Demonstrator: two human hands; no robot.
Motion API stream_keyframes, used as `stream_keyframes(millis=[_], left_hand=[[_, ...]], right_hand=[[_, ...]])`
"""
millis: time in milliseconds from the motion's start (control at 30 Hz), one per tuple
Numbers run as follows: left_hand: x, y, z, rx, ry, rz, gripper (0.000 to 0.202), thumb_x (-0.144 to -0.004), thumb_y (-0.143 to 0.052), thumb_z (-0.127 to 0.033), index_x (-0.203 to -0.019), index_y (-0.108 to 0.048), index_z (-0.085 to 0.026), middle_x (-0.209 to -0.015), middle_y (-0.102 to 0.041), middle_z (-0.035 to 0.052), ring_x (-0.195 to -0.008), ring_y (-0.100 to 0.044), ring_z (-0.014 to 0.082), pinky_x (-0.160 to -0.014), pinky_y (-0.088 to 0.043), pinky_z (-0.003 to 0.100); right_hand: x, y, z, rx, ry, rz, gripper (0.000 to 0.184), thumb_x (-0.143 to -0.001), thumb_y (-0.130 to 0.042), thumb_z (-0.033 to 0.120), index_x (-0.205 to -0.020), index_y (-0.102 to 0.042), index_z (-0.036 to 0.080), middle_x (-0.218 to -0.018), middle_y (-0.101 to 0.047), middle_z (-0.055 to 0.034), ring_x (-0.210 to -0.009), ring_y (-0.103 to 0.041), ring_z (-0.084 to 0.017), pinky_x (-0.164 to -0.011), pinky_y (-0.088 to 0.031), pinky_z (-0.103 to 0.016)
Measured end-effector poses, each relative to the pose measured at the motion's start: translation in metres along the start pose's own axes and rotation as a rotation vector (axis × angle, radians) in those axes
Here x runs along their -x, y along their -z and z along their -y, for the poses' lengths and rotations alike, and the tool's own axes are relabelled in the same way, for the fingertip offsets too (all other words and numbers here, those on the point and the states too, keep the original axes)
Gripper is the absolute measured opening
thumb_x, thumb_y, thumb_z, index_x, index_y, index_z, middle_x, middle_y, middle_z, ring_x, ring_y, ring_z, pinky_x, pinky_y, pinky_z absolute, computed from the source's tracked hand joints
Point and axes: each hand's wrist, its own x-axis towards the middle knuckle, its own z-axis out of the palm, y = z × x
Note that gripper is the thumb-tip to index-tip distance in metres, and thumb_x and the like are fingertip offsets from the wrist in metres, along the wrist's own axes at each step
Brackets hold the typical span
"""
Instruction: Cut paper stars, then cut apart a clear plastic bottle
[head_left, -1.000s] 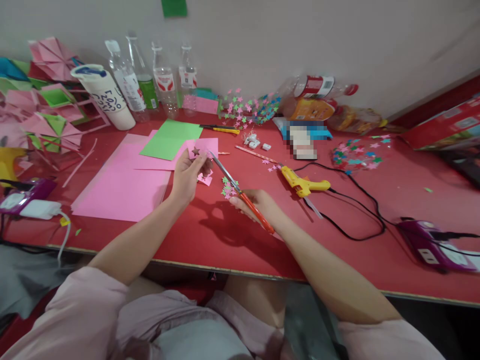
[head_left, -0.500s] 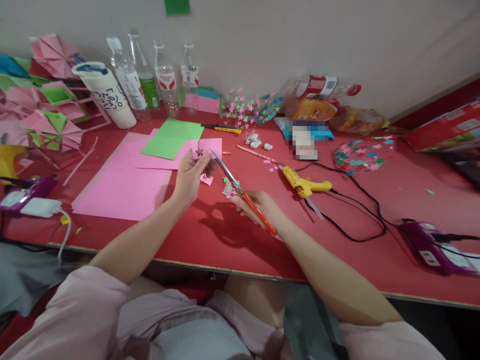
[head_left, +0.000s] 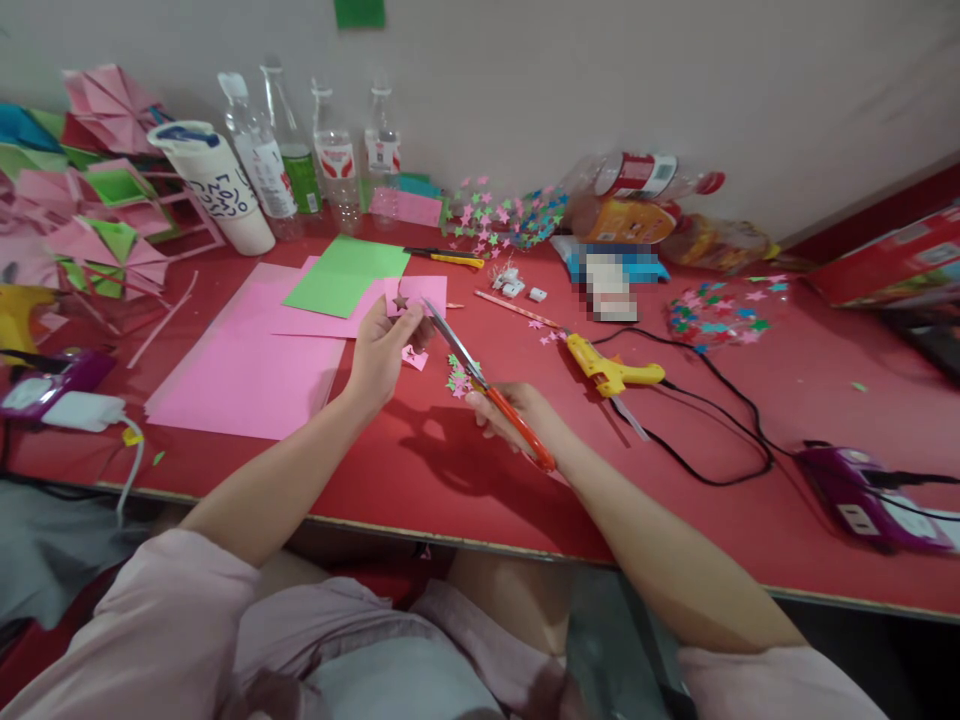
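Observation:
Between the fingers of my left hand [head_left: 381,345] is a small piece of pink paper [head_left: 433,287] with a star-shaped hole through it. My right hand [head_left: 517,410] grips orange-handled scissors [head_left: 523,428], whose blades point up and left to the edge of that paper by my left fingertips. Whether the blades are parted is hard to make out. Below the blades lies a small pile of pink and green paper stars [head_left: 460,377]. Another pink scrap [head_left: 415,358] rests beside my left hand. Under and left of it are large pink sheets [head_left: 240,370] and a green sheet [head_left: 349,275].
A yellow glue gun [head_left: 611,370] with a black cord lies to the right, near a purple power strip [head_left: 851,490]. Bottles [head_left: 337,165] and a white tumbler [head_left: 221,195] stand along the wall. Folded paper crafts [head_left: 105,200] fill the left. A yellow cutter [head_left: 461,260] lies behind.
Almost nothing differs. The whole view has shifted very slightly, while both hands keep the same hold on the paper and the scissors.

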Motion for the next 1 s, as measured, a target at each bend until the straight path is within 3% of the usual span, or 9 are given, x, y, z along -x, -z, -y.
stream_keyframes(millis=[1000], left_hand=[[0.0008, -0.0021, -0.0030, -0.030, 0.039, -0.014, 0.018, -0.082, -0.063, -0.029, -0.071, -0.053, -0.018, -0.055, -0.058, -0.0043, -0.045, -0.048, 0.0044, -0.045, -0.038, 0.019]], right_hand=[[0.0006, 0.0005, 0.0008, -0.008, -0.005, -0.015, 0.054, -0.068, -0.060, 0.072, -0.061, -0.050, 0.019, -0.049, -0.052, 0.0011, -0.036, -0.044, -0.008, -0.031, -0.028, -0.019]])
